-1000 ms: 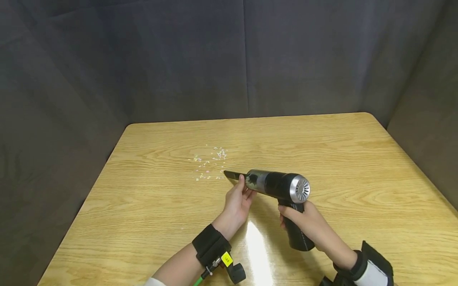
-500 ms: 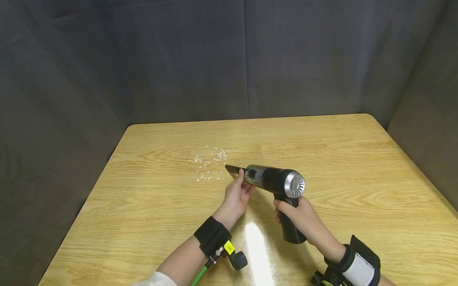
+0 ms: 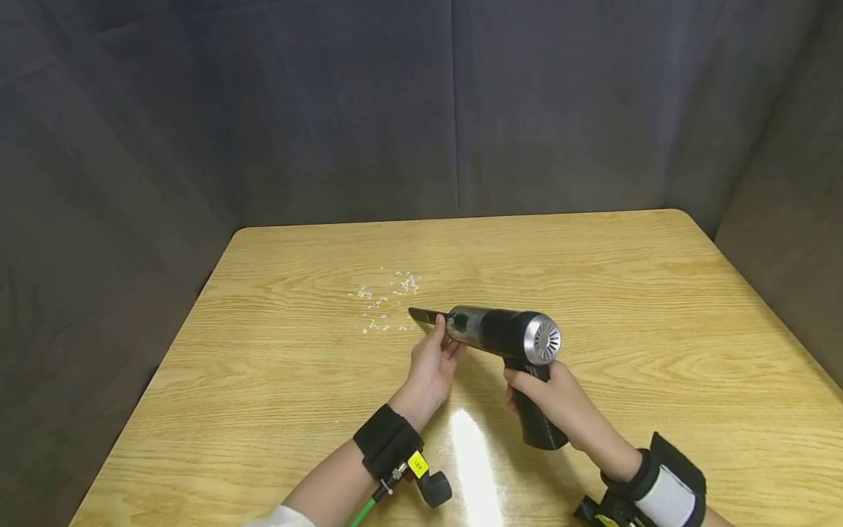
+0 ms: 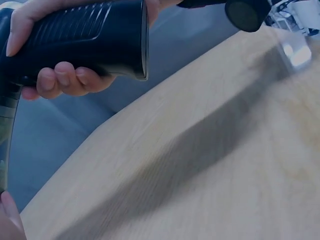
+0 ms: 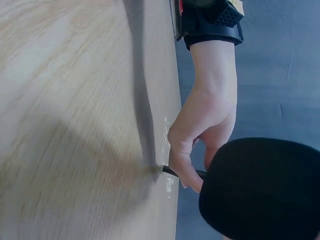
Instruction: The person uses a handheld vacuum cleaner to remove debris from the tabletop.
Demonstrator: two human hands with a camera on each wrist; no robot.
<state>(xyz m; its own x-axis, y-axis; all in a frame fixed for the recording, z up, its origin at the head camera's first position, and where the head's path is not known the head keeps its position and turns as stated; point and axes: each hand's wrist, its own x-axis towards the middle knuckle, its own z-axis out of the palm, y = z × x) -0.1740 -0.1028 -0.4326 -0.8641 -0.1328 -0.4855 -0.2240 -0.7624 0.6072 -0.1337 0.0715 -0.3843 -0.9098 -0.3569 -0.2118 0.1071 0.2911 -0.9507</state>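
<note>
A black handheld vacuum cleaner (image 3: 507, 333) with a silver vented rear, a see-through dust cup and a flat dark nozzle (image 3: 424, 315) is held over the wooden table. My right hand (image 3: 560, 399) grips its handle, fingers wrapped round it in the left wrist view, where the handle (image 4: 95, 40) shows large. At the front, my left hand (image 3: 431, 366) holds the vacuum where nozzle and cup meet, thumb on the near side and fingers beneath. Small pale paper bits (image 3: 378, 300) lie scattered left of and beyond the nozzle tip. The handle's end hides part of the right wrist view.
The wooden table (image 3: 263, 380) has rounded far corners. Dark grey cloth (image 3: 342, 110) hangs behind it and on both sides. A green cable (image 3: 364, 512) runs from the left wrist strap. Light glares off the table between the forearms.
Both hands have shifted the vacuum slightly left and away from me. Its nozzle tip has moved a little up and left in view. Most of the paper bits look unchanged.
</note>
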